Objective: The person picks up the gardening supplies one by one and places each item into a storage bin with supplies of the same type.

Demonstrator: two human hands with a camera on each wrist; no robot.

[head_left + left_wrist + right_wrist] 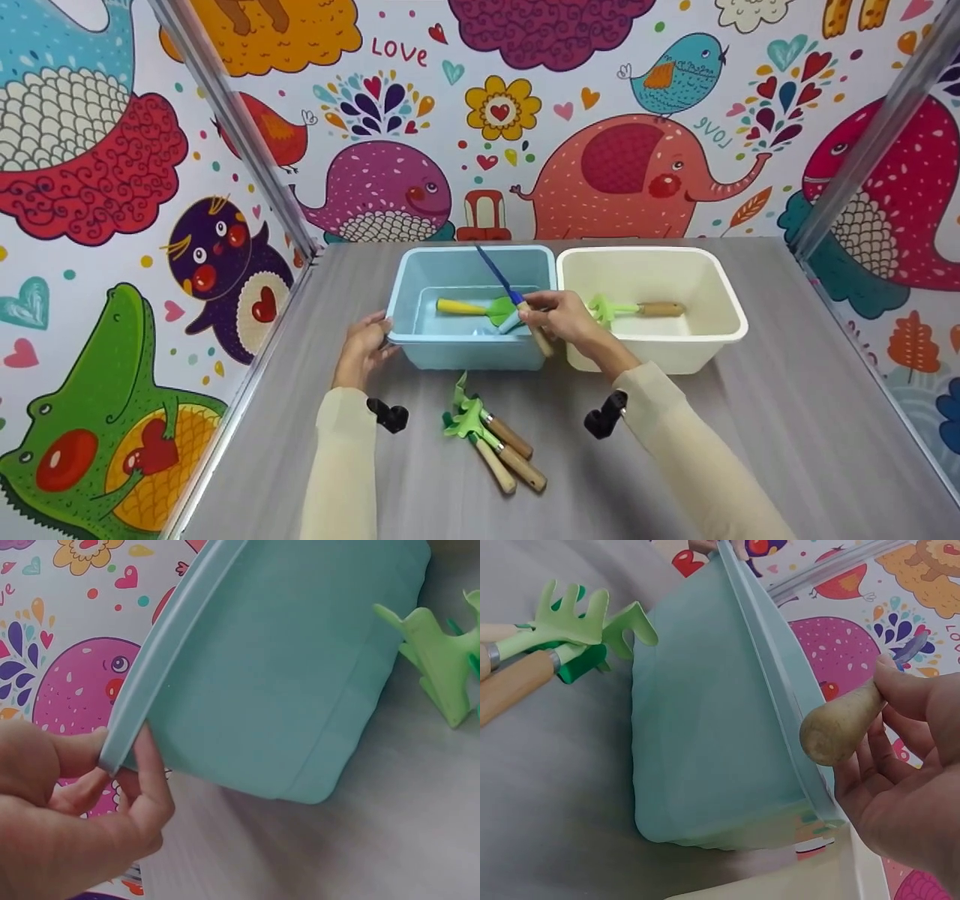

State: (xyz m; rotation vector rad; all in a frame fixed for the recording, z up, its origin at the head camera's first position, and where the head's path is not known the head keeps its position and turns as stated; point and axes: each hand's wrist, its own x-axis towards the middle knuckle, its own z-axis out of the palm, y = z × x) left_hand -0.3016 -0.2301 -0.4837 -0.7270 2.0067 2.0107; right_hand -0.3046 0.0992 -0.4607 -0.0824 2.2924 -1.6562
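Note:
My left hand (364, 349) pinches the rim of the light blue bin (472, 354) at its near left corner. In my right hand (566, 319) is a wooden-handled tool (497, 267) with a narrow dark blue blade, gripped by the handle over the bin's near right corner. Its wooden butt (836, 731) faces the right wrist camera, the fingers wrapping the handle's far side. Inside the blue bin lie a tool with a yellow handle (459, 307) and green head, and a light blue piece (513, 321) partly behind my right hand.
A cream bin (652, 346) stands right beside the blue one, holding a green hand rake (611, 309) with a wooden handle. Several green garden tools (487, 439) with wooden handles lie piled on the grey table (427, 487) before the bins. Patterned panels (495, 187) rise behind.

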